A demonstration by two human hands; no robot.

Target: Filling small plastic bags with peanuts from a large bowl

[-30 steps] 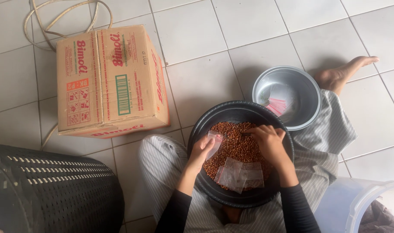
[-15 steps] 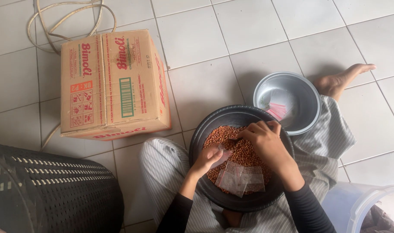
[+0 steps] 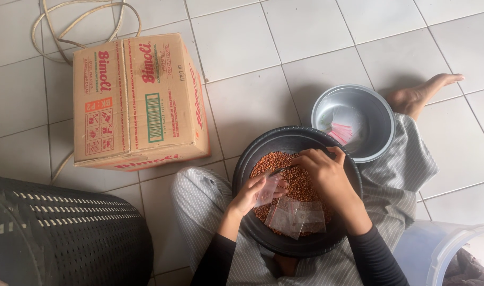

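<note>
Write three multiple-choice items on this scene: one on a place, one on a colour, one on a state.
1. Where does the cardboard box stand?
A. left of the black tray
B. inside the tray
C. on the person's lap

2. What colour is the bowl beyond the tray?
A. red
B. silver
C. green

3. What does the left hand hold?
A. nothing
B. a small clear bag
C. a rope

Answers: 1 A, it sits on the tiles to the left. 2 B, its metal shines grey. 3 B, the fingers pinch the bag over the reddish grains.
</note>
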